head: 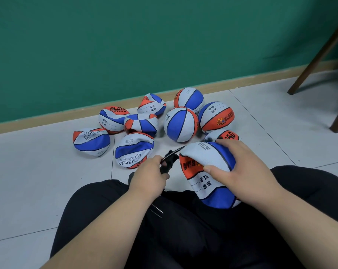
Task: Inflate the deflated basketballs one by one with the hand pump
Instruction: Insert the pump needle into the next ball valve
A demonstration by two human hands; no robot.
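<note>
A: While the ball lies over the lap (183, 230), hands first. Left hand (150, 172) clenched round the black hand pump (169, 162). Right hand (241, 167) grasps the crumpled basketball (207, 181), thumb pressed on a white panel, fingers curled over the top.

B: Needle in?

A: Cannot tell. The needle (177, 150) points at the ball's edge on the left-hand side, tip at or just short of the skin (valve not visible). I judge this the seating step, with pumping not begun.

B: Next move?

A: Find the valve, square the needle to it and push straight. Slack skin will likely buckle, so the right hand must brace it.

B: Farther out?

A: Five limp balls (134, 150) beyond the left hand. Three round balls (180, 124) beyond the right hand, and a fourth ball (225, 135) half hidden behind its fingers.
</note>
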